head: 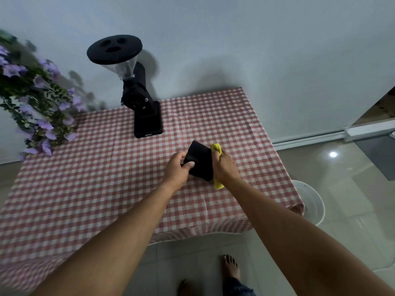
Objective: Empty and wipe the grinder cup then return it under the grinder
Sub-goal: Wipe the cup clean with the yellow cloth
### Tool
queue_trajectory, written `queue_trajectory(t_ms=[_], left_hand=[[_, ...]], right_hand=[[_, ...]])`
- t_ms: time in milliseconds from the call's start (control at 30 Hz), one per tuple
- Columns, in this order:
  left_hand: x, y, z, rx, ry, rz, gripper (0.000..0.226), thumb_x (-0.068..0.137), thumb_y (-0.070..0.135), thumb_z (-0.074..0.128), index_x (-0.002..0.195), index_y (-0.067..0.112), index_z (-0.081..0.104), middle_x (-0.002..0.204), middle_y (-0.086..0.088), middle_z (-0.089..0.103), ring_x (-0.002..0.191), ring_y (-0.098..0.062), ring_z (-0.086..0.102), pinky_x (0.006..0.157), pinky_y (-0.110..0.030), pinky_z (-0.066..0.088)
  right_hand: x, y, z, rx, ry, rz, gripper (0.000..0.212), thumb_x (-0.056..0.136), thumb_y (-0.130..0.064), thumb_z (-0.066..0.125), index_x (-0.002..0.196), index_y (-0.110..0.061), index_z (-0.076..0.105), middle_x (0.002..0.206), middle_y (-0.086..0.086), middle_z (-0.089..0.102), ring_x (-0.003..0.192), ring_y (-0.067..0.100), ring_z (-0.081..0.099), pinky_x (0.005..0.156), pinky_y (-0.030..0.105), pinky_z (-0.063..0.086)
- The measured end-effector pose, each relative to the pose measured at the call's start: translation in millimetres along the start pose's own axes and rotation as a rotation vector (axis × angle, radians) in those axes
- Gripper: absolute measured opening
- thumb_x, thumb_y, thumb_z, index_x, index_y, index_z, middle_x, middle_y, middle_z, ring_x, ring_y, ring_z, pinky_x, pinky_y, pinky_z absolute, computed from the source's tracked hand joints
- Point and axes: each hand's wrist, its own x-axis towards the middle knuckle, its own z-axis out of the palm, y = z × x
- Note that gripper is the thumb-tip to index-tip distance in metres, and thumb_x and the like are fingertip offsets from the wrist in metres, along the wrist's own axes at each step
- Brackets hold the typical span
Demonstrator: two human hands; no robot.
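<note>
Gripping the cup (199,161) by its near-left end, the left hand (178,169) is holding it tilted over the table (106,178), well in front of the grinder (141,99). The right hand (225,167) is closing around a yellow cloth (216,148), pressing it against the cup's right side. Rigid, smooth and probably light, the cup is best held by its walls. Its long axis is running from near-right to far-left; the mouth's direction is unclear.

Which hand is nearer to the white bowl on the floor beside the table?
The right hand. It holds the yellow cloth against the black cup, on the side toward the white bowl. The left hand grips the cup's far side, further from the bowl.
</note>
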Motion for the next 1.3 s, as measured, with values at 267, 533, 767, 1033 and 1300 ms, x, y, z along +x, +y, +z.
queue_trajectory(t_ms=[267,533,767,1033,1300], left_hand=[[-0.5,9.8,1.3,0.045,-0.079,0.062,0.028,0.098,0.009,0.060,0.124,0.018,0.058,0.135,0.001,0.055,0.113,-0.016,0.058,0.080,-0.019,0.049],[-0.6,11.6,-5.7,0.046,-0.138,0.038,0.042,0.089,0.024,0.074,0.130,0.022,0.064,0.133,0.005,0.062,0.122,-0.016,0.059,0.096,-0.029,0.052],[11.9,25.1,0.2,0.030,-0.025,-0.088,0.026,0.097,0.021,0.062,0.121,0.021,0.070,0.122,-0.001,0.072,0.110,-0.017,0.067,0.099,-0.038,0.054],[4.3,11.1,8.2,-0.032,0.033,-0.033,0.016,0.098,0.017,0.058,0.103,0.026,0.071,0.104,0.005,0.074,0.096,-0.017,0.071,0.086,-0.037,0.060],[2.5,7.9,8.9,0.053,0.026,0.015,0.017,0.097,0.016,0.062,0.111,0.018,0.072,0.110,0.002,0.075,0.100,-0.015,0.071,0.090,-0.035,0.058]], right_hand=[[-11.8,-22.4,8.7,0.010,0.023,-0.308,0.049,0.104,-0.031,0.023,0.153,-0.021,0.027,0.162,-0.003,0.021,0.150,0.013,0.013,0.122,0.038,0.006],[-11.4,14.3,-6.9,0.204,0.012,0.055,0.052,0.101,-0.046,0.025,0.135,-0.015,0.049,0.137,0.010,0.054,0.118,0.031,0.053,0.098,0.043,0.041],[-20.4,9.6,11.2,0.191,0.020,-0.047,0.054,0.099,-0.048,0.025,0.146,-0.023,0.037,0.148,0.006,0.045,0.130,0.026,0.046,0.107,0.049,0.038],[-7.4,-3.9,11.3,0.081,-0.032,-0.226,0.059,0.099,-0.058,0.010,0.154,-0.035,0.016,0.164,-0.012,0.009,0.151,0.011,0.003,0.121,0.044,-0.001],[5.6,4.2,17.1,0.246,0.099,-0.054,0.050,0.102,-0.043,0.025,0.142,-0.023,0.046,0.146,0.001,0.049,0.134,0.022,0.044,0.111,0.046,0.035]])
